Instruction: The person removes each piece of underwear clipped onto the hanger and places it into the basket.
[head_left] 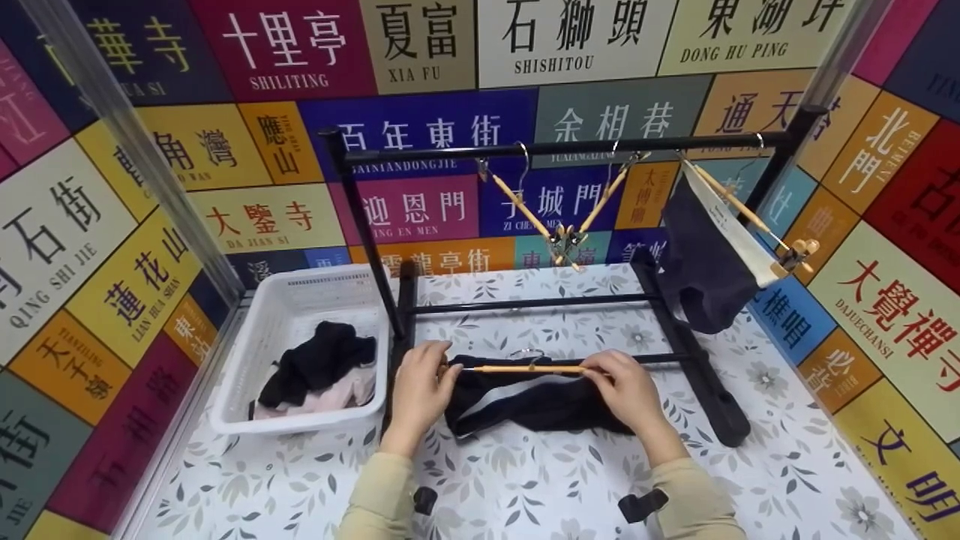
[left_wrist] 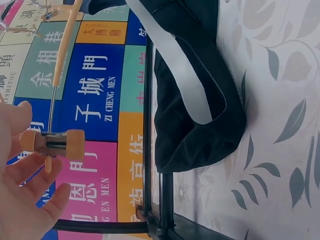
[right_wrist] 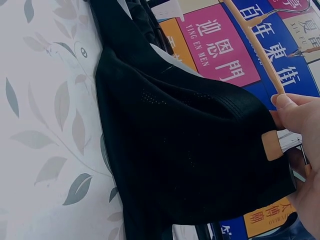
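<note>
Both hands hold a wooden clip hanger (head_left: 525, 368) level, low in front of the rack. My left hand (head_left: 424, 382) has its thumb and fingers about the clip (left_wrist: 52, 143) at the left end; no cloth shows in that clip. At the other end my right hand (head_left: 626, 386) pinches the bar and clip, whose wooden pad (right_wrist: 272, 145) overlaps the edge of black underpants (right_wrist: 165, 145). The underpants (head_left: 547, 409) hang below the bar, pale inner waistband showing, their left side loose and apart from the left hand.
A black rack (head_left: 450, 152) stands behind the hands. From its rail hang wooden clip hangers (head_left: 517, 202) and, at right, dark underpants (head_left: 701, 262) with a white waistband. A white basket (head_left: 225, 397) at left holds black cloth (head_left: 322, 360) and pink cloth (head_left: 341, 396).
</note>
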